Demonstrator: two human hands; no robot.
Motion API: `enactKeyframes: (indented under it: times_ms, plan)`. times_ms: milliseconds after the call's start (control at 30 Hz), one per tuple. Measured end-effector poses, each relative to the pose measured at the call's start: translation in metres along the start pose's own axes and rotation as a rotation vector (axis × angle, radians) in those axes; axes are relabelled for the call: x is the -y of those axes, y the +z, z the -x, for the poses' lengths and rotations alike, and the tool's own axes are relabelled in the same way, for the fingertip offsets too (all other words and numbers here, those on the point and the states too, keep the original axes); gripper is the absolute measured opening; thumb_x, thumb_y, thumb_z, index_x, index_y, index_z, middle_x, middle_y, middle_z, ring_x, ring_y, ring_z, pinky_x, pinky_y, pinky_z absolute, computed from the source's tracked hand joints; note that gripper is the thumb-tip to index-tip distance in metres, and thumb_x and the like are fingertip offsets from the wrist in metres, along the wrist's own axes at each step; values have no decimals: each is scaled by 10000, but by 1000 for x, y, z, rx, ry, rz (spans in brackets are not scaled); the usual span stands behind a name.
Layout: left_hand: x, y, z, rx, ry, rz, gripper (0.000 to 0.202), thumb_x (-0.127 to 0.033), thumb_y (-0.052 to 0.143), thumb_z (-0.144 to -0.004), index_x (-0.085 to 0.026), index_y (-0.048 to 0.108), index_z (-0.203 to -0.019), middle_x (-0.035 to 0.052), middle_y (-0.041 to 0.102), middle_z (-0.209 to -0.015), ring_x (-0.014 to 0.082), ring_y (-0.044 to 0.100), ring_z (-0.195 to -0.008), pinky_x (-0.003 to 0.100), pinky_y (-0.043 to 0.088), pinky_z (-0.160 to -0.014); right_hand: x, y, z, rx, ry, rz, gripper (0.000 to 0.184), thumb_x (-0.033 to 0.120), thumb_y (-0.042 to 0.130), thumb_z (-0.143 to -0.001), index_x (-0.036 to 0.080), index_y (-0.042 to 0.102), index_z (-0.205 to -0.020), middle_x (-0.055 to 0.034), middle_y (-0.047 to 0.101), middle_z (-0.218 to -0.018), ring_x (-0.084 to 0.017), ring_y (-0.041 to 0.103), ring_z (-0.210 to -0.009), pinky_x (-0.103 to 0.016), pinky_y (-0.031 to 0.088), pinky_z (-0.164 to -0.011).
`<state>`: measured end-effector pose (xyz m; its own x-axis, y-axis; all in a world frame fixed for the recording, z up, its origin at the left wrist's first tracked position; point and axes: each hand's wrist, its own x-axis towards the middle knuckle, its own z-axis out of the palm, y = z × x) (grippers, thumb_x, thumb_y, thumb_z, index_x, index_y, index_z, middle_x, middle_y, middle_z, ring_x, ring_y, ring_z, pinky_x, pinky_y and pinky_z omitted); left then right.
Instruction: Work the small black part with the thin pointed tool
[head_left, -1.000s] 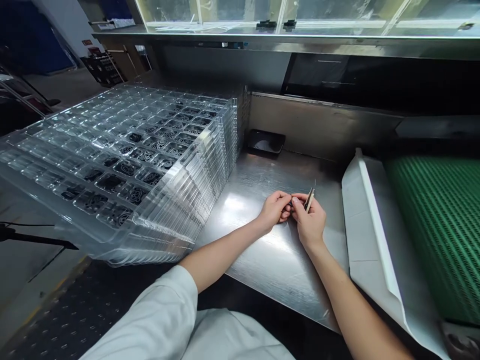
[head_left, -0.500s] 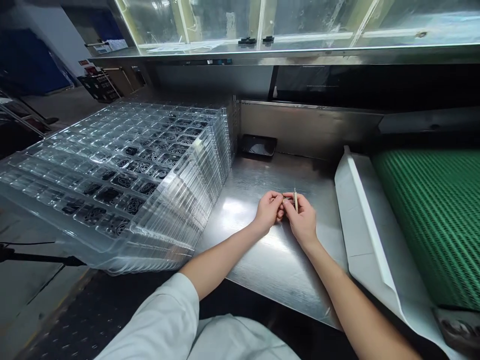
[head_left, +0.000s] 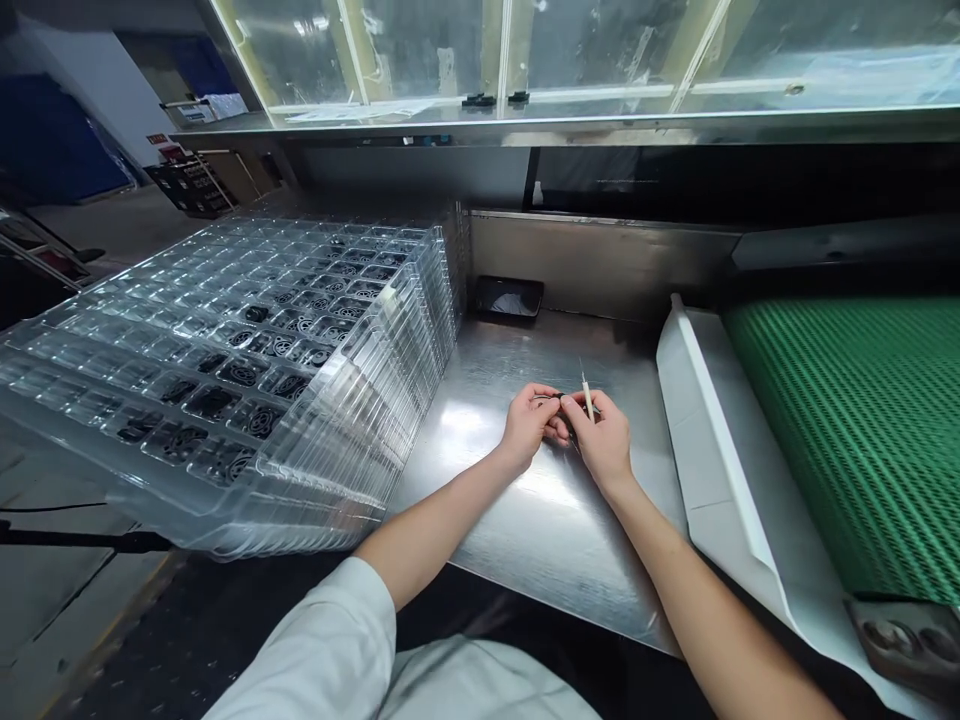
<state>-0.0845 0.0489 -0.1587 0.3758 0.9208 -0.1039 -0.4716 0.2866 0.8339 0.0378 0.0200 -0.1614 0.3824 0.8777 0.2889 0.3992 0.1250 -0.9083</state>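
To the right of the tray stack point(head_left: 349, 410), over the steel worktop point(head_left: 472, 400), a small dark piece point(head_left: 559, 397) is being worked at close quarters! It is pinched between thumb and forefinger of the left hand point(head_left: 527, 425), whose other fingers are loosely curled. The right hand point(head_left: 606, 440) is closed up against the same piece, and a pale-handled needle pick point(head_left: 588, 402) is held among its fingers, thin tip pointing up and away. The piece's finer shape is hidden by the fingertips.

How far along? The work appears to be midway: the piece is gripped, not set down, and whether it is finished cannot be told. Dark ring-patterned parts point(head_left: 262, 421) are seen in pockets on the stack's near right side; through so many clear layers, which tray they are held in cannot be made out.

Now the textures: glossy, thin-walled plastic is nested in ridged tiers on the stack; brushed metal is streaked with glare beside it. Well to the stack's right, a smooth white guard point(head_left: 709, 430) is curved alongside a ribbed green conveyor belt point(head_left: 862, 430). Just off the stack's far right corner, a flat, shiny black rectangular object point(head_left: 509, 298) is laid.
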Motion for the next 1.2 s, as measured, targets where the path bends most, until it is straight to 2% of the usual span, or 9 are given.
enactKeyframes:
  times_ms: [133, 267, 367, 500, 700, 833, 1033, 1200]
  plan:
    - [-6, 2, 2, 9, -4, -6, 419, -459, 785, -821, -170, 559, -1024, -18, 639, -705, 100, 542, -463, 211, 453, -424, 0, -2, -2, -9, -5, -55, 365, 564, 669, -865, 201, 694, -833, -28, 661, -767, -197, 583, -691, -311, 440, -651]
    - [-13, 3, 2, 11, -38, 33, 372, -515, 685, -920, -168, 580, -1004, -24, 584, -660, 76, 460, -438, 179, 339, -392, -2, -1, -1, -4, -2, -108, 348, 548, 677, -884, 202, 685, -852, -22, 644, -747, -189, 575, -677, -292, 434, -615]
    - [-17, 2, 2, 4, -92, 72, 398, -545, 699, -915, -176, 551, -935, -30, 561, -651, 64, 428, -431, 174, 293, -393, -1, 1, 2, 17, -18, -141, 339, 540, 680, -901, 202, 691, -877, -28, 660, -774, -194, 597, -708, -293, 458, -635]
    - [-18, 1, 3, 24, -146, 47, 430, -499, 805, -832, -183, 518, -884, -25, 592, -694, 60, 444, -446, 178, 302, -400, 4, 2, 4, 45, -34, -189, 321, 527, 685, -915, 207, 703, -921, -21, 665, -780, -189, 614, -706, -302, 497, -668]
    - [-19, -2, 3, 86, -162, 55, 337, -380, 791, -827, -175, 539, -918, 1, 630, -724, 70, 462, -471, 187, 335, -416, 4, 2, 3, -43, -11, -202, 360, 503, 753, -838, 208, 717, -1039, -40, 699, -896, -194, 653, -754, -307, 539, -685]
    - [-22, -2, 4, 122, -173, 73, 318, -342, 775, -827, -161, 579, -1000, -10, 602, -725, 62, 437, -471, 180, 315, -422, 4, 3, 2, -56, 4, -210, 381, 515, 775, -814, 200, 723, -1021, -45, 701, -892, -186, 641, -728, -293, 521, -644]
    - [-24, -1, 6, 128, -226, 56, 329, -375, 730, -883, -181, 582, -1103, -38, 540, -677, 61, 389, -444, 174, 250, -421, 9, 3, 3, -58, 37, -219, 400, 538, 807, -782, 196, 706, -962, -35, 679, -796, -171, 602, -623, -266, 473, -532]
    - [-24, 1, 8, 102, -208, 64, 255, -339, 693, -911, -183, 578, -1076, -38, 529, -664, 64, 389, -446, 173, 245, -427, 12, 4, 4, -32, 19, -209, 391, 546, 785, -810, 205, 686, -975, -30, 678, -777, -182, 621, -628, -273, 500, -541]
